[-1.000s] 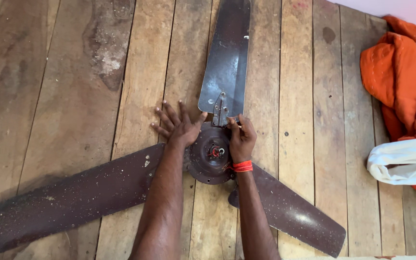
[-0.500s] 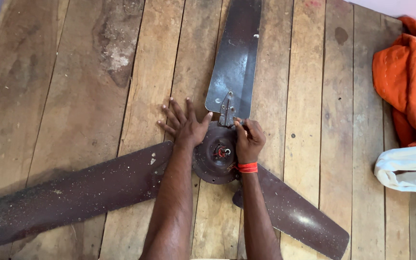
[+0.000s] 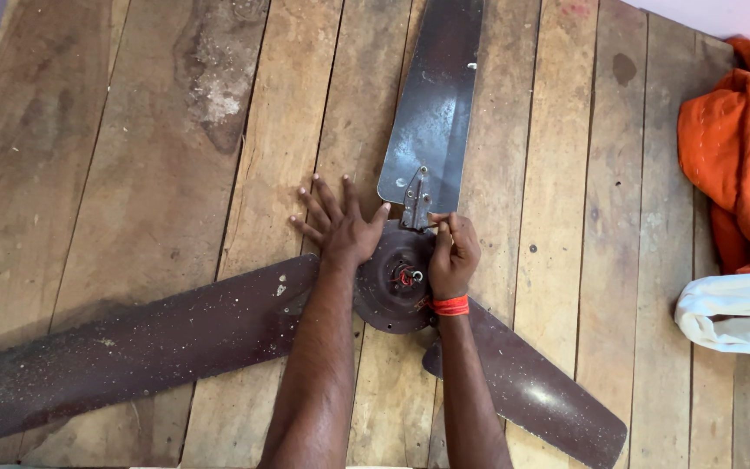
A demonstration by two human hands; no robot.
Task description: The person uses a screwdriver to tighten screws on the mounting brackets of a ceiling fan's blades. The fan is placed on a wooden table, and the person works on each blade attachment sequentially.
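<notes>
A dark brown ceiling fan lies flat on a wooden plank surface [image 3: 175, 156]. Its round motor hub [image 3: 392, 282] sits in the middle, with red wire ends showing at its centre. Three blades spread out: one upward [image 3: 436, 104], one to the lower left [image 3: 132, 347], one to the lower right [image 3: 540, 391]. My left hand [image 3: 338, 227] lies flat, fingers spread, on the planks at the hub's upper left edge. My right hand [image 3: 451, 254], a red thread around its wrist, is closed at the metal bracket [image 3: 416, 201] of the upper blade; whether it holds a small tool is hidden.
An orange cloth [image 3: 740, 148] is heaped at the right edge of the planks. A white bag or cloth [image 3: 735, 313] lies below it. A pale wall shows at the top right and top left corners.
The view has shifted slightly, so the fan sits a little higher and further right. Both hands stay at the hub and bracket in about the same pose.
</notes>
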